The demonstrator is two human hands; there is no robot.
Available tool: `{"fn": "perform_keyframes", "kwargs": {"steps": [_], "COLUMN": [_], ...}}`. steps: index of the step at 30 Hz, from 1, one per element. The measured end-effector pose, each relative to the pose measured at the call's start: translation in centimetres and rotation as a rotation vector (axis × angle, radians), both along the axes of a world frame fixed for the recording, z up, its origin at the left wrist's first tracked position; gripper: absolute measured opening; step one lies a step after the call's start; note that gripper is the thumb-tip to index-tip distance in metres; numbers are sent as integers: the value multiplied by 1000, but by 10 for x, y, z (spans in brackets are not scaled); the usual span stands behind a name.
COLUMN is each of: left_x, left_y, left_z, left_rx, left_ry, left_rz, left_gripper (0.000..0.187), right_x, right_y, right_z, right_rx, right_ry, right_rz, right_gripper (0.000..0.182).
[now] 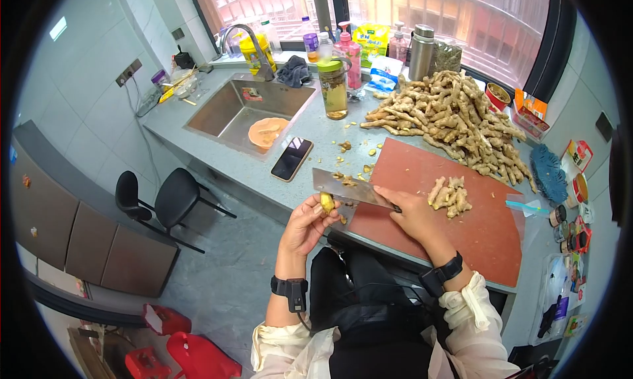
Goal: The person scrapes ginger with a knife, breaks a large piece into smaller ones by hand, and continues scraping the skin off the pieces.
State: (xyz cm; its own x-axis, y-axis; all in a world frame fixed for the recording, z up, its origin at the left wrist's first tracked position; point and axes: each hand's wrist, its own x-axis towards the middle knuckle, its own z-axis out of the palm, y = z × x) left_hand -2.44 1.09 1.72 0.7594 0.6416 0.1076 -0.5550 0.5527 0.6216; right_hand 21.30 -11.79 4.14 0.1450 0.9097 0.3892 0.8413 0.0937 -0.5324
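My left hand (304,226) pinches a small piece of ginger (326,203) whose cut side shows yellow, just off the counter's front edge. In my right hand (410,214) is a cleaver (349,186), gripped by its handle, with the blade reaching left toward the ginger. Brown scraps cling to the blade. Below my right hand lies a red-brown cutting board (475,247), and on it sits a small group of ginger pieces (451,195). A large heap of ginger root (455,118) is piled behind the board. Peel scraps (345,145) are scattered on the counter left of the board.
A phone (292,159) lies between the board and the steel sink (224,108), which holds an orange bowl (267,132). A bottle of yellowish liquid (333,92) stands behind the phone. Jars (559,215) line the right side. A black chair (177,197) stands at left.
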Motion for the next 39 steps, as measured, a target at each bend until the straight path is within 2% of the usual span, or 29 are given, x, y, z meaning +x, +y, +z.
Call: {"fn": "perform_keyframes", "kwargs": {"steps": [2,4,8,13,19,28,37,39], "left_x": [1,3,14,15,16,22,23,23], "left_y": [-1,-2,0,-7,-10,-9,-9,-13], "left_z": [5,-5,-23,-17,-12,-14,-15,-11], "left_rx": [-25,-38,-141,-199,-175,-195,-205,-159], "left_ry": [131,126,165,199,196,203,241,222], "left_rz": [76,107,218,182,206,227,265,394], "left_gripper": [34,34,37,38,41,34,28,25], "right_x": [-2,-10,-24,-27,-28,-29,-26,-21], "right_y": [-1,-5,-12,-12,-13,-13,-7,-5], "right_z": [-2,7,28,23,23,25,13,6], "right_rx": [37,88,34,123,142,140,105,95], "right_ry": [13,80,35,-93,-109,-172,-197,-158], "right_rz": [11,89,125,143,114,107,104,61], "right_gripper": [64,63,60,56,52,43,49,52]}}
